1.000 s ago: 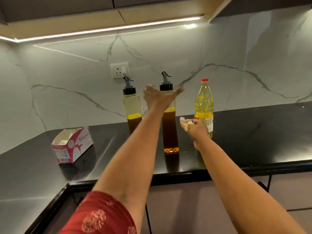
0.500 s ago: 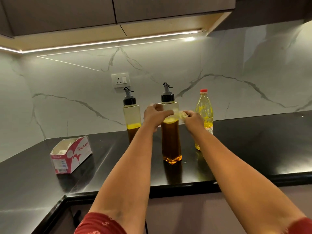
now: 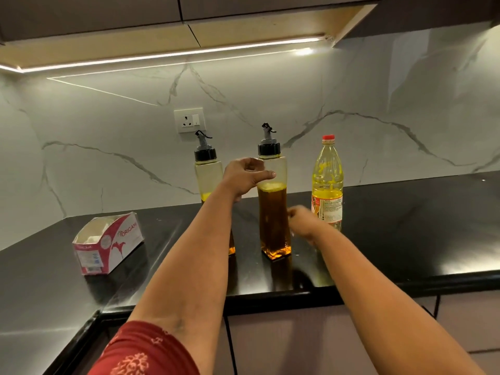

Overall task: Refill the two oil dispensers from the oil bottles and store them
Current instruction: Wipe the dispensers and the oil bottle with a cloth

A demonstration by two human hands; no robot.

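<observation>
Two tall clear oil dispensers with black pour spouts stand on the black countertop point(image 3: 405, 226). The left dispenser point(image 3: 207, 174) holds a low level of oil and my left forearm partly hides it. The right dispenser point(image 3: 273, 217) is filled with dark amber oil to about two thirds. My left hand point(image 3: 244, 175) grips its upper part, thumb across the front. My right hand point(image 3: 301, 220) is blurred, low beside that dispenser's right side, fingers curled; I cannot see whether it holds anything. A yellow oil bottle point(image 3: 327, 182) with a red cap stands just behind it.
An open red-and-white tissue box point(image 3: 108, 243) lies on the counter at the left. A wall socket point(image 3: 189, 121) sits on the marble backsplash behind the dispensers. Upper cabinets point(image 3: 243, 12) hang overhead and drawer fronts lie below the counter edge.
My right hand, which held a wad of tissue at the dispenser's shoulder, has dropped down to its lower right side. My left hand stays on the upper part of the right dispenser.
</observation>
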